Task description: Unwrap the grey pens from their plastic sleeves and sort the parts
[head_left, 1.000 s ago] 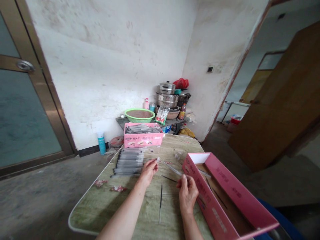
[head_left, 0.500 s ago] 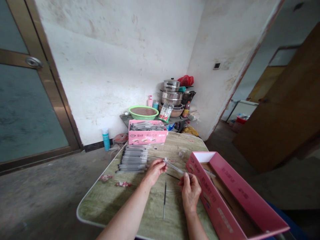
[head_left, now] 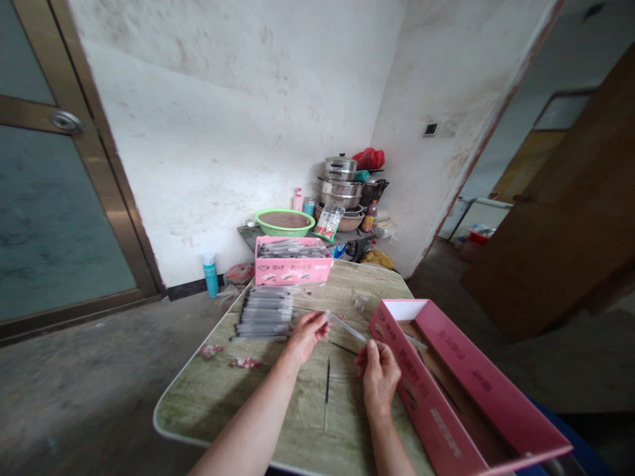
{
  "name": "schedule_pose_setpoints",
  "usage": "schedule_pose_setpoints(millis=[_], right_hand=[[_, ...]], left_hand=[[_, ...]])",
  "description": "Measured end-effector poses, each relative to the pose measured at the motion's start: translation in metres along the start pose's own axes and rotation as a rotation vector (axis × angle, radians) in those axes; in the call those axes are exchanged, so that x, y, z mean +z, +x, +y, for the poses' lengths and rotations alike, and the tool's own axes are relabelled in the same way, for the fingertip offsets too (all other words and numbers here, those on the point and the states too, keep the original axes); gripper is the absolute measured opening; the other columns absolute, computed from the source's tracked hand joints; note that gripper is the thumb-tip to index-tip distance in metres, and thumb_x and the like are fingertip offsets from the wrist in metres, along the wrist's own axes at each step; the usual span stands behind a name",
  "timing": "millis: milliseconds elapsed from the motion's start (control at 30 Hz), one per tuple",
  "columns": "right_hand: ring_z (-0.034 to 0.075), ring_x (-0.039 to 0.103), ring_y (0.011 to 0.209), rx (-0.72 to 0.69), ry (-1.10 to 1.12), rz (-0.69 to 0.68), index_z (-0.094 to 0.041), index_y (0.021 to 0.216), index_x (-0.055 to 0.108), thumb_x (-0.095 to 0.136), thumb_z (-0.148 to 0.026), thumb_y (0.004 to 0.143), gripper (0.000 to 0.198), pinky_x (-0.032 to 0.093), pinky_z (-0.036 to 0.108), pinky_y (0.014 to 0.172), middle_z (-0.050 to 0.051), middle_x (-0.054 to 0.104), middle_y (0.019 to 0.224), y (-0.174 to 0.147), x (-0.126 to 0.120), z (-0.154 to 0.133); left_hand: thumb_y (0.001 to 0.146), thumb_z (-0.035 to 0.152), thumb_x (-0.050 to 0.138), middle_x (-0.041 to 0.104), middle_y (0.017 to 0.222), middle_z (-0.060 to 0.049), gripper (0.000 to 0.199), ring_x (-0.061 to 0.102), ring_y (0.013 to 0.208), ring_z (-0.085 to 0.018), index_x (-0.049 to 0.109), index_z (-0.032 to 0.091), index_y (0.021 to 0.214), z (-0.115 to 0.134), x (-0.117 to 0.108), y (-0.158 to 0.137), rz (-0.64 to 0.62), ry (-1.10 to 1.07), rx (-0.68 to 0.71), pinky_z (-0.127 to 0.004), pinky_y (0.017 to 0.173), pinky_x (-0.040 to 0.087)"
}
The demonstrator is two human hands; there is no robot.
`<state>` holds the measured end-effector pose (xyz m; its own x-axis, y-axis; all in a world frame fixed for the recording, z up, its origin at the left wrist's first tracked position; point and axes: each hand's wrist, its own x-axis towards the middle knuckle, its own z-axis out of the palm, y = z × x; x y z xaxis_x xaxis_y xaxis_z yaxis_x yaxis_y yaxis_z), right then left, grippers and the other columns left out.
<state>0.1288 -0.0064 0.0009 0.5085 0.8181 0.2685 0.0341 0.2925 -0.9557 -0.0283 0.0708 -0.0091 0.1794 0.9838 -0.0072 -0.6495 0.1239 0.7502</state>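
Note:
A clear pen barrel (head_left: 348, 326) stretches between my two hands above the table. My left hand (head_left: 306, 336) pinches its far left end, and my right hand (head_left: 380, 373) grips the near right end between thumb and fingers. Below them a thin dark pen refill (head_left: 327, 394) lies on the tabletop. Another dark refill (head_left: 343, 347) lies between the hands, partly hidden by the right one. Just left of my left hand, a row of pens (head_left: 266, 313) with greyish see-through barrels is laid side by side.
A pink box (head_left: 294, 272) full of pens stands at the table's (head_left: 238, 396) far end. On the right, a long pink box (head_left: 426, 390) holds a few thin pieces. Behind, a green basin (head_left: 284, 231) and stacked pots (head_left: 341, 192) stand on a low surface.
My right hand has shifted very slightly to the right. Both hands keep hold of the pen barrel, and the other things stay where they were.

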Motion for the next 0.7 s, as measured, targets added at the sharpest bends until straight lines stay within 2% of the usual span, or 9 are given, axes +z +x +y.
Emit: schedule_pose_setpoints(millis=[133,267,367,700], right_hand=[[0.012,0.05,0.04,-0.003,0.009,0.005,-0.016,0.074,0.056,0.061,-0.052,0.08,0.037,0.035,0.021,0.035,-0.002,0.058,0.054,0.0001,0.0005,-0.0011],[0.012,0.049,0.039,-0.01,-0.004,0.006,-0.016,0.073,0.057,0.061,-0.052,0.08,0.037,0.035,0.021,0.036,-0.002,0.058,0.051,-0.001,0.0008,-0.0029],[0.011,0.047,0.038,-0.019,-0.031,-0.014,-0.016,0.072,0.057,0.059,-0.054,0.08,0.039,0.035,0.022,0.036,-0.002,0.058,0.049,-0.0019,0.0008,-0.003],[0.011,0.047,0.039,-0.048,-0.06,-0.022,-0.016,0.073,0.056,0.059,-0.05,0.083,0.036,0.035,0.02,0.037,-0.002,0.056,0.05,-0.0028,0.0008,-0.0039]], left_hand=[[0.065,0.033,0.08,0.067,0.073,-0.004,0.045,0.059,0.057,-0.007,0.067,0.011,0.102,0.0042,0.0021,-0.0019,-0.017,0.001,-0.004,-0.018,0.054,0.046],[0.064,0.031,0.08,0.069,0.074,-0.005,0.04,0.064,0.062,-0.012,0.063,0.012,0.095,0.0055,0.0004,-0.0007,0.066,-0.036,0.05,-0.022,0.06,0.051],[0.063,0.029,0.079,0.069,0.073,-0.004,0.041,0.067,0.066,-0.015,0.059,0.014,0.096,0.005,-0.0017,0.0009,0.126,-0.042,0.086,-0.025,0.064,0.053],[0.058,0.03,0.082,0.069,0.071,-0.003,0.045,0.068,0.065,-0.016,0.056,0.014,0.091,0.005,-0.0014,0.0021,0.203,-0.043,0.119,-0.028,0.066,0.055]])
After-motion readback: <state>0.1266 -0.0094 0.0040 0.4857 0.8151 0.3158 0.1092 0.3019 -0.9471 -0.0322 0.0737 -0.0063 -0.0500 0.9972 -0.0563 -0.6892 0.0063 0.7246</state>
